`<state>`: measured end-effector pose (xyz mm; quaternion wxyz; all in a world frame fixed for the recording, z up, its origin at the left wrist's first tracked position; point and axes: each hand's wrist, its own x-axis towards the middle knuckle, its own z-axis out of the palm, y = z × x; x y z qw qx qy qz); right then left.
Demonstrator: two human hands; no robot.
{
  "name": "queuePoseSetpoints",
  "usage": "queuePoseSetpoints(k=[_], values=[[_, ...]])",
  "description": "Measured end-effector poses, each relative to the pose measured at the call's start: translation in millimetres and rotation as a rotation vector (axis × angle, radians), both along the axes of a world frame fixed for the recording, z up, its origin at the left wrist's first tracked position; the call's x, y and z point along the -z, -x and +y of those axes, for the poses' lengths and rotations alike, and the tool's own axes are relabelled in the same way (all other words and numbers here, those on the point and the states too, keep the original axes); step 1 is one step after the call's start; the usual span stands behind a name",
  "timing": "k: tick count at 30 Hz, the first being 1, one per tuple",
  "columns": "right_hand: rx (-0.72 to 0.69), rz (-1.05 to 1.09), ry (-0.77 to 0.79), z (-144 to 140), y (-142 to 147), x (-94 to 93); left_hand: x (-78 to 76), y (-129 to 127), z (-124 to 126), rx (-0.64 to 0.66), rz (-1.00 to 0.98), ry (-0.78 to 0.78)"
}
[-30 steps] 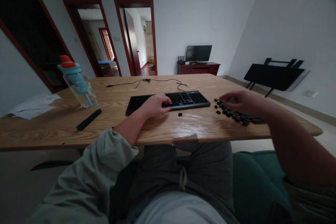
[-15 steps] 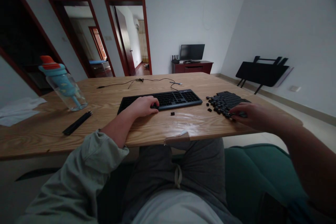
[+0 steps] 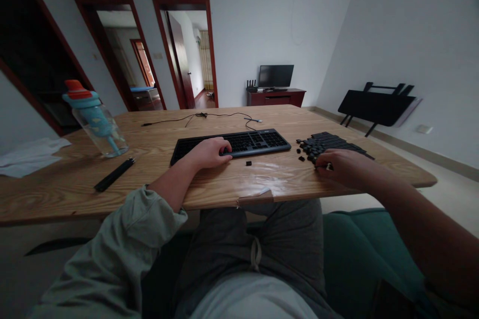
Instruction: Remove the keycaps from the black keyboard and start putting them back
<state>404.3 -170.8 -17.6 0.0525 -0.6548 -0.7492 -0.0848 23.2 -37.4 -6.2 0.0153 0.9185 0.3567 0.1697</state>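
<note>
A black keyboard (image 3: 258, 143) lies on the wooden table. My left hand (image 3: 211, 152) rests over its left part, fingers curled over the keys and thumb along the front edge. Beside the keyboard's right end is a heap of loose black keycaps (image 3: 325, 143). At the near side of that heap, my right hand (image 3: 335, 163) has its fingers pinched together. A small pale spot shows between them, but what they hold is too small to make out. One single keycap (image 3: 249, 163) sits on the table in front of the keyboard.
A clear bottle with a blue and red lid (image 3: 99, 122) stands at the left. Near it lie a dark, slim bundle (image 3: 114, 174) and white tissue (image 3: 30, 154). A thin black cable (image 3: 220, 114) runs behind the keyboard. Clear tape (image 3: 258, 197) covers the table's front edge.
My right hand has moved slightly left and nearer the table's front edge, its fingers curling further in. My left hand stays on the keyboard. The whole view has shifted slightly.
</note>
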Motion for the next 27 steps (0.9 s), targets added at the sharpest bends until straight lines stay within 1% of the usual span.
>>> queuePoseSetpoints(k=[3,5,9,12,15,18,20,24,27], values=[[-0.014,0.061,0.125,5,21,-2.9,1.2,-3,-2,0.025,-0.008,-0.004],[-0.046,0.089,0.160,11,40,-5.3,2.6,-8,-5,0.067,-0.010,0.001],[-0.181,0.147,0.199,34,80,-13.3,4.8,-21,-13,0.160,0.024,0.002],[-0.212,0.166,0.205,56,105,-20.9,4.8,-30,-17,0.178,0.093,-0.009],[-0.269,0.196,0.211,76,122,-23.9,4.4,-36,-18,0.181,0.153,-0.035],[-0.380,0.286,0.235,87,130,-18.5,4.1,-35,-16,0.177,0.171,-0.057],[-0.431,0.362,0.278,90,132,-12.1,3.8,-31,-14,0.167,0.159,-0.035],[-0.436,0.469,0.301,91,125,-2.7,3.7,-27,-14,0.150,0.092,0.043],[-0.454,0.480,0.315,92,117,-1.2,5.1,-32,-16,0.166,0.077,0.040]])
